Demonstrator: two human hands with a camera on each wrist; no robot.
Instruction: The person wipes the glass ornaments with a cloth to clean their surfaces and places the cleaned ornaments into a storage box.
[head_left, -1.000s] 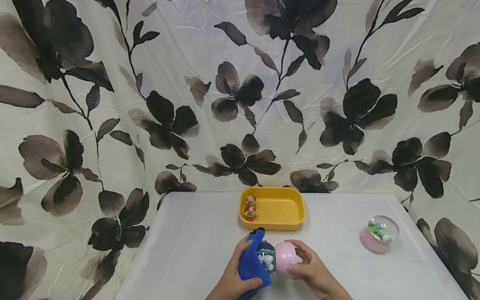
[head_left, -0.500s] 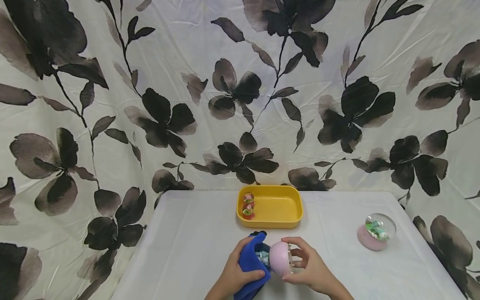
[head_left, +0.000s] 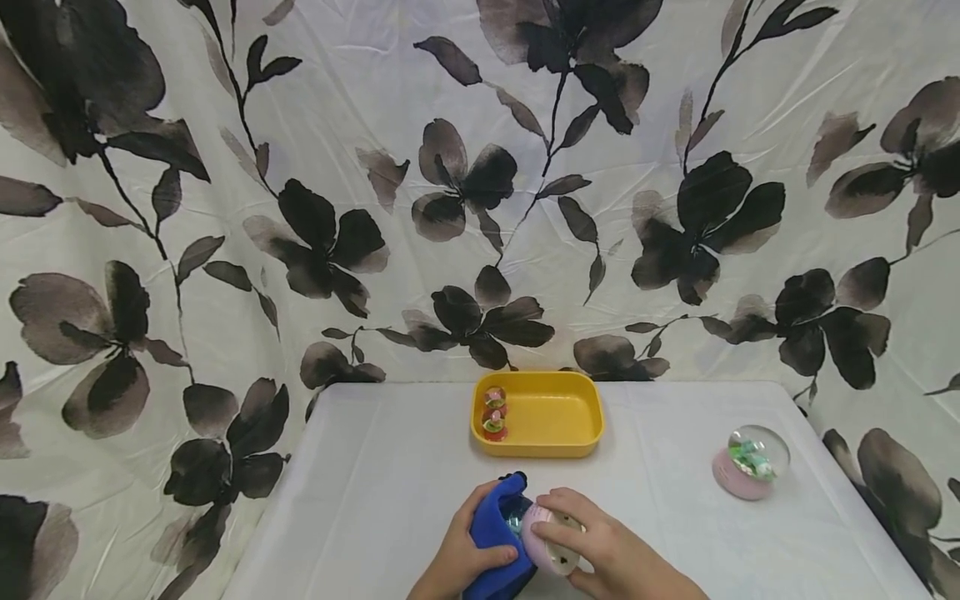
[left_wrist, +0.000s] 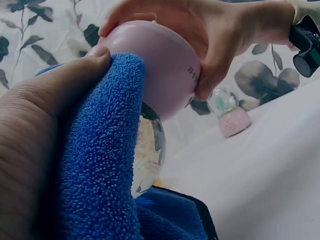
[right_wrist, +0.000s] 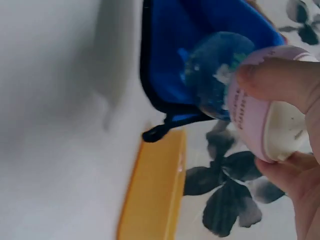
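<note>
Nearest, at the middle of the worktop's visible front, the left hand holds a folded blue cloth, its thumb lying across the near side. The right hand grips the pink base of a snow globe, fingers and thumb spread round it. The globe is tilted over, glass toward the left and partly inside the fold of the cloth, pale underside turned to the right. In the right wrist view the cloth shows a dark hem and a small loop at one corner.

The worktop's white surface runs from the hands out to the left edge, and a broad white stretch also separates the right hand from the right edge. Near that right edge, toward the far right corner, a second globe stands on its pink base, green shapes inside the glass.

Beyond the hands, near the middle of the far edge, sits a shallow yellow tray. Two small reddish figures lie one behind the other along its left wall; the rest of its floor is bare. Behind the far edge hangs a floral curtain.
</note>
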